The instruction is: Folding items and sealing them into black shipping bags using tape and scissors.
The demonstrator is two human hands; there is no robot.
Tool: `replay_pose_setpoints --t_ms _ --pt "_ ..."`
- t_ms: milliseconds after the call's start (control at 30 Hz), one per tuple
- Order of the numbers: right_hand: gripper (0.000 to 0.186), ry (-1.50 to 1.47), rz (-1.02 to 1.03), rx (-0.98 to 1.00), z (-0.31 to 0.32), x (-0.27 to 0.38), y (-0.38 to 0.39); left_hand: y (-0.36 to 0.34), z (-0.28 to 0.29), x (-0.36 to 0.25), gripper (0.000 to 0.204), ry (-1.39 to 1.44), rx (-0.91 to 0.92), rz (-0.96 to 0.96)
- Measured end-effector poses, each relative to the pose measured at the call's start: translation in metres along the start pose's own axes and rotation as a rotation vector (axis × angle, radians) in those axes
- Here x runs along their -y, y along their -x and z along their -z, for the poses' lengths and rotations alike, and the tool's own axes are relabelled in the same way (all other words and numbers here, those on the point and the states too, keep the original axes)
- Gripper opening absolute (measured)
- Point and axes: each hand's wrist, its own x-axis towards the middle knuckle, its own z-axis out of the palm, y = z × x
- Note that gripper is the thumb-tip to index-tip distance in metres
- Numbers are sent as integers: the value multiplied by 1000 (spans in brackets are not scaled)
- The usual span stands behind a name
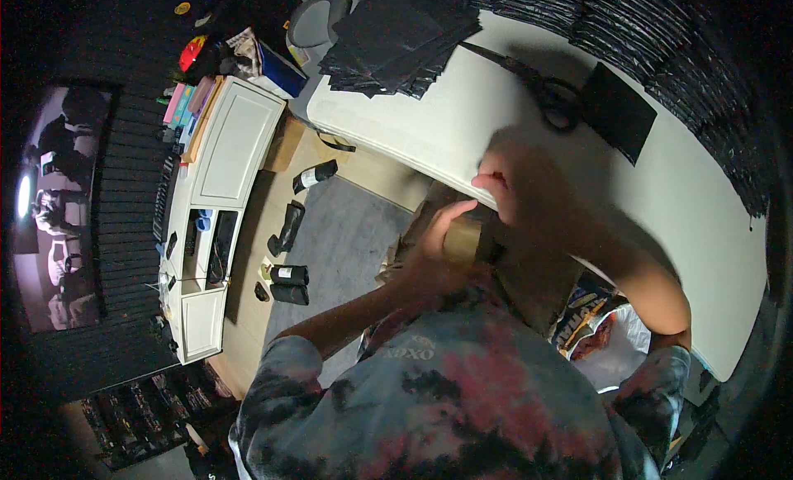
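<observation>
My right hand (510,182) hovers over the near edge of the white table (429,125), its fingers curled in. Whatever those fingers may hold is hidden. Just left of it and lower, beside the table edge, is my left hand (443,240), with a finger stretched out and apart and nothing visible in it. Beyond the right hand, black-handled scissors (560,104) lie on the table, blades pointing far left. A flat black piece (619,112) lies right of their handles. A pile of flat black sheets (396,38) sits at the table's far left.
Stacked black packets (661,50) line the table's far and right side. Below the table are an open cardboard box (462,236) and a bag (591,315). Black rolls (289,284) stand on the floor at left, near a white cabinet (235,149) and a screen (62,207).
</observation>
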Motion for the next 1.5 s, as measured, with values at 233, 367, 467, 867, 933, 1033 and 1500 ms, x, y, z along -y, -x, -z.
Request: replay_pose_setpoints --t_ms 233,367,467,867,933,1033,1500 --pt "21 -185 -135 43 -4 -19 0 18 2 -13 74 -114 70 190" --pt "25 -130 -74 -19 -12 -31 -4 19 -2 -20 77 -187 -25 110" --pt "24 -97 -77 4 -14 -31 -9 20 2 -32 81 -209 -50 134" --pt "28 -129 -117 58 -14 -30 -14 26 4 -36 85 -188 -16 179" --pt "28 -111 -101 29 -17 -32 -15 26 5 -37 85 -171 -18 179" --pt "28 -103 -127 46 -16 -29 -17 26 7 -36 85 -217 -7 210" --pt "40 196 -143 103 30 -46 -10 22 7 -27 92 -148 5 234"
